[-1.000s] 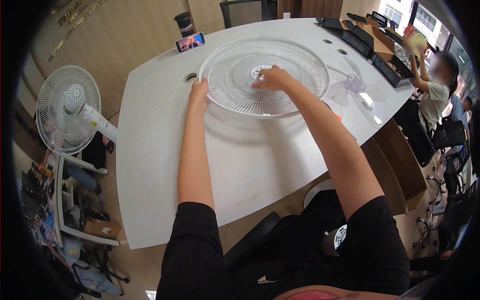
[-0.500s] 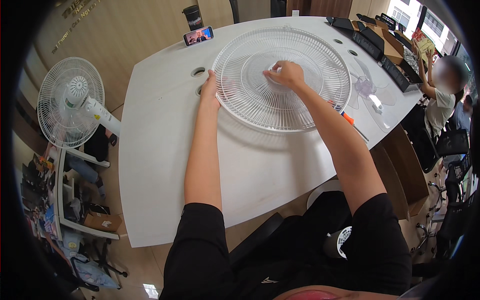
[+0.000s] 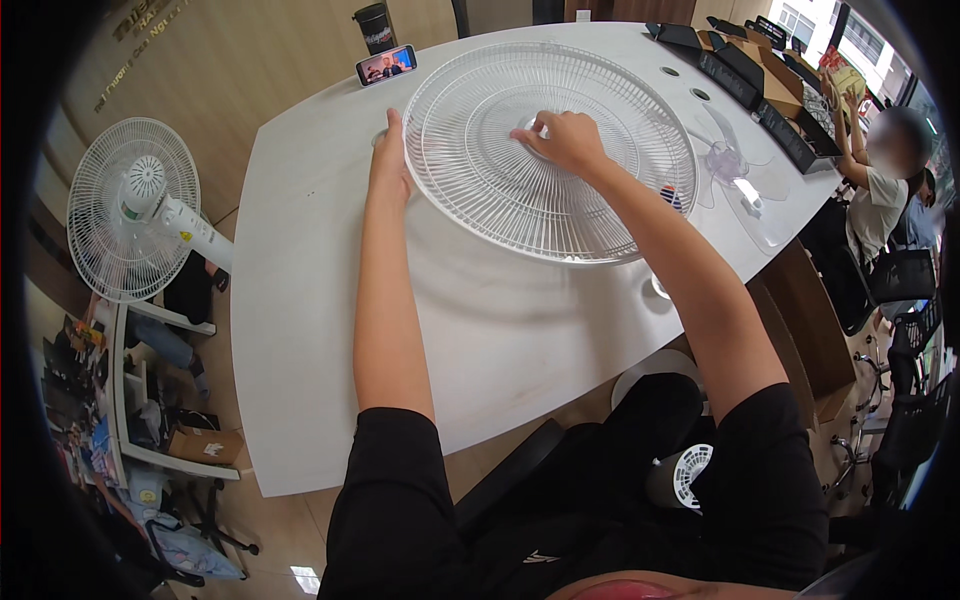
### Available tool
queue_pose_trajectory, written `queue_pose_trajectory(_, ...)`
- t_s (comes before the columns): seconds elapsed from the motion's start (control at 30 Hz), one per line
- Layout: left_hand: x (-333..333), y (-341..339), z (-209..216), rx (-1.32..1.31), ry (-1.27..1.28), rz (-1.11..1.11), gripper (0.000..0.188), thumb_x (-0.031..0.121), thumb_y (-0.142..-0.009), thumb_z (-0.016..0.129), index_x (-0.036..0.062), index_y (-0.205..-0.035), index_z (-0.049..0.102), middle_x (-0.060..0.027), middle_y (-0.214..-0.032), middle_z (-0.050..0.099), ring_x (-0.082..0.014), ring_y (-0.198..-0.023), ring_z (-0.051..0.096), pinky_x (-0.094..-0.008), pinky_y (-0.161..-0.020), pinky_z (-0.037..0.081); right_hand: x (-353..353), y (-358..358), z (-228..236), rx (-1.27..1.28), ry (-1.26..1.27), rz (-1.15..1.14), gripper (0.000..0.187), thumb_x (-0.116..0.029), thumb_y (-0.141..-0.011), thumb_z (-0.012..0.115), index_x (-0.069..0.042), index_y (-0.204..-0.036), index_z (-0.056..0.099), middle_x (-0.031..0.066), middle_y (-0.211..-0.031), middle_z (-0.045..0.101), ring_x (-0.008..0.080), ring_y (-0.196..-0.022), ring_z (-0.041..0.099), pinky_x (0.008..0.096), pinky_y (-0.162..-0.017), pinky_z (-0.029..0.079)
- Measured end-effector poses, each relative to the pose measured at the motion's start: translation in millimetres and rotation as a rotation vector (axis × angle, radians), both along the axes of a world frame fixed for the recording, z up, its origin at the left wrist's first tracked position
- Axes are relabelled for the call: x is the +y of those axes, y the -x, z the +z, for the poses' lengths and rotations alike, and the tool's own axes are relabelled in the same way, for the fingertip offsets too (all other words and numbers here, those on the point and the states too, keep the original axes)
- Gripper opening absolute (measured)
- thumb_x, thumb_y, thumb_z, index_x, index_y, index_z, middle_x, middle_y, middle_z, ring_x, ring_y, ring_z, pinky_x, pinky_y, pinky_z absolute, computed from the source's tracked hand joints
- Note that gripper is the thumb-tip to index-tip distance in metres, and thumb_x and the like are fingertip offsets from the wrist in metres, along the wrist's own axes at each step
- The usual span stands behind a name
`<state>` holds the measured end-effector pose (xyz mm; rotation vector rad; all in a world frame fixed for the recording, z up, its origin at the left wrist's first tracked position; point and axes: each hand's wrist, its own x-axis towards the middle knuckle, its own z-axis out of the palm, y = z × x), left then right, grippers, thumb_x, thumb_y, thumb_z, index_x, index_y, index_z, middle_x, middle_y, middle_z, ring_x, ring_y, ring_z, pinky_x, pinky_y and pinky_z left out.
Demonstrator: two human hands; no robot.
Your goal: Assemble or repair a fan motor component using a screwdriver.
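Observation:
A large round white fan grille (image 3: 480, 190), made of fine wires radiating from a centre disc, is held tilted over the white table (image 3: 310, 340). At its left rim, my left hand (image 3: 393, 165) grips the edge, thumb on the outside and fingers partly hidden behind the rim. My right hand (image 3: 568, 142) reaches across to the middle of the grille with bent fingers closed at the centre ring. Whether a small part sits between those fingertips is hidden. Beside the grille on the right lies a clear fan blade (image 3: 728, 165).
A phone (image 3: 387, 65) leans by a black tumbler (image 3: 375, 28) at the back. Open black boxes (image 3: 745, 85) line the far right. A standing fan (image 3: 135, 210) is left of the table. Another person (image 3: 885, 180) sits at right, near a cardboard box (image 3: 805, 320).
The grille and both hands have shifted slightly left in view. An orange-handled tool seen beside the grille before is now out of sight, and a small white round item shows by my right forearm.

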<state>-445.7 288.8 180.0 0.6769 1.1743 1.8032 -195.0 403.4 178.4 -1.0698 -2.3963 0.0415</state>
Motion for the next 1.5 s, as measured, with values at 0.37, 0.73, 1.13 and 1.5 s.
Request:
queue_pose_trajectory(0.37, -17.6, 22.6, 21.9, 0.027, 0.090, -0.147, 0.053, 0.047, -0.108, 0.043, 0.0013, -0.130, 0.055, -0.0168, -0.108, 0.072, -0.0286, -0.090, 0.073, -0.0431, -0.077, 0.062, -33.3, -3.9, 22.6, -0.070, -0.074, 0.131, 0.061, -0.065, -0.088, 0.064, -0.006, -0.085, 0.075, 0.0153, -0.070, 0.072, 0.0294, -0.065, 0.071, 0.0395, -0.065, 0.053)
queue_pose_trajectory(0.73, -63.8, -75.0, 111.8, 0.170, -0.183, -0.502, 0.077, 0.058, -0.102, 0.049, 0.0053, -0.156, 0.031, -0.0231, -0.143, 0.052, -0.0385, -0.130, 0.054, -0.0577, -0.105, 0.048, -141.8, -125.1, 109.4, -0.198, -0.346, 0.186, 0.057, -0.065, -0.091, 0.061, -0.009, -0.087, 0.070, 0.0067, -0.060, 0.066, 0.0250, -0.056, 0.064, 0.0360, -0.076, 0.047)
queue_pose_trajectory(1.13, -129.5, -324.4, 97.2, 0.119, -0.024, -1.228, 0.069, 0.053, -0.107, 0.038, 0.0000, -0.150, 0.039, -0.0210, -0.130, 0.064, -0.0293, -0.112, 0.068, -0.0386, -0.093, 0.059, -379.7, -361.1, 58.4, -0.414, -0.246, 0.136, 0.052, -0.063, -0.083, 0.071, -0.012, -0.086, 0.059, -0.0006, -0.055, 0.054, 0.0190, -0.054, 0.054, 0.0357, -0.070, 0.043)
queue_pose_trajectory(1.5, -76.3, -512.2, 8.8, -0.179, 0.004, -1.361, 0.045, 0.010, -0.104, 0.045, 0.0076, -0.149, 0.039, -0.0209, -0.119, 0.065, -0.0359, -0.099, 0.071, -0.0522, -0.077, 0.065, -368.7, -545.8, 34.3, -0.269, 0.084, -0.181, 0.039, -0.047, -0.088, 0.075, -0.012, -0.093, 0.059, 0.0021, -0.067, 0.059, 0.0238, -0.069, 0.062, 0.0374, -0.072, 0.047)
